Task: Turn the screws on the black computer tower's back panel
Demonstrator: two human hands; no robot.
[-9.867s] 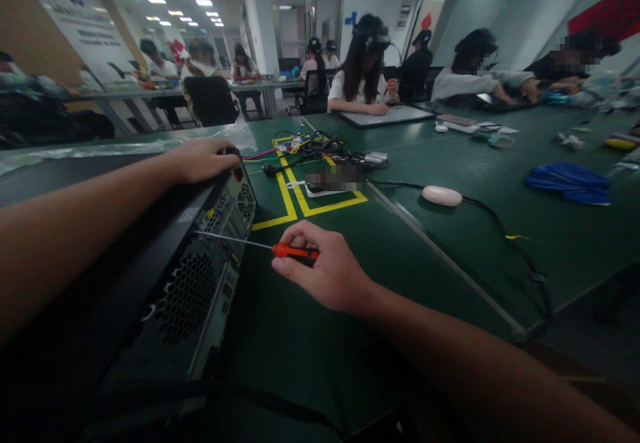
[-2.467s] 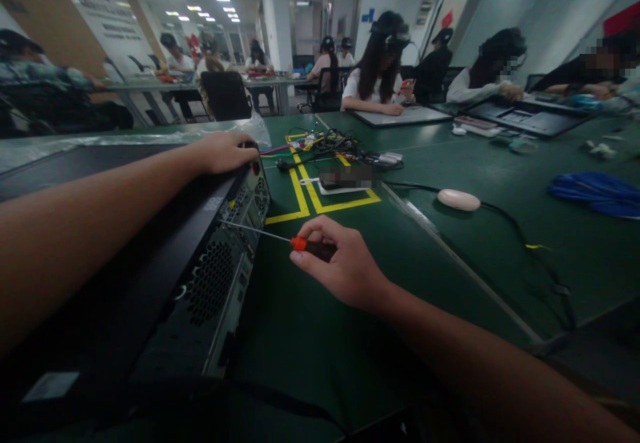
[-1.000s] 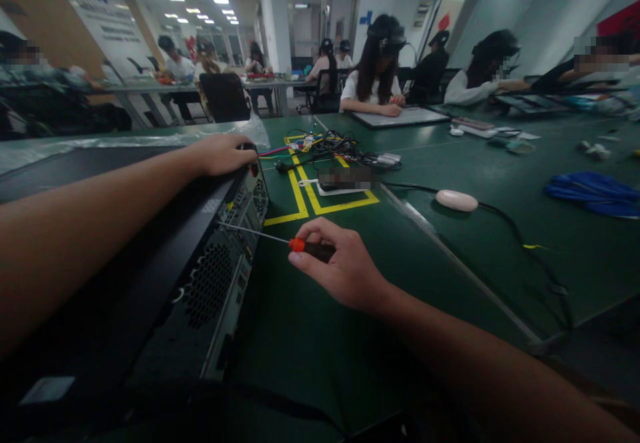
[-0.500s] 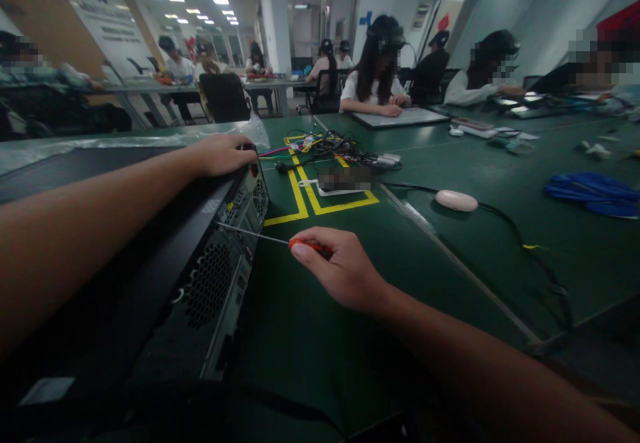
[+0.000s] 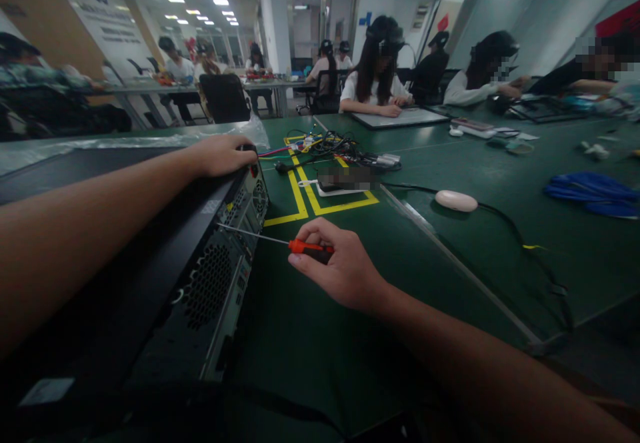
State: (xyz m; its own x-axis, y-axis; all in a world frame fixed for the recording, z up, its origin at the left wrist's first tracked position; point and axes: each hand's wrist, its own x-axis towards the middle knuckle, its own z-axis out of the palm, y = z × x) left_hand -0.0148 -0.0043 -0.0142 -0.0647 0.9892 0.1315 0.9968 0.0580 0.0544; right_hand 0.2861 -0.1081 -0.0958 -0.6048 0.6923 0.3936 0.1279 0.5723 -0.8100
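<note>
A black computer case (image 5: 115, 230) lies on its side at the left, its rear panel with a honeycomb vent (image 5: 207, 286) facing right. My left hand (image 5: 225, 154) rests on top near the far rear corner, fingers curled over the edge and partly hidden. My right hand (image 5: 345, 266) is closed around the red and black handle of a screwdriver (image 5: 313, 250). The thin metal shaft points left, and its tip meets the rear panel's upper edge, close to a small yellow mark. Whether the tip sits in a screw is too small to tell.
Beyond the case lie tangled cables (image 5: 340, 146) and a dark device on a white item (image 5: 345, 180) inside yellow tape (image 5: 300, 196). Farther right are a pale oval object (image 5: 456, 200) on a black cable and a blue bundle (image 5: 593, 193). Several people sit at tables behind.
My right thumb and fingers have shifted on the screwdriver handle, uncovering more of it. The tip, the case and my left hand stay in place.
</note>
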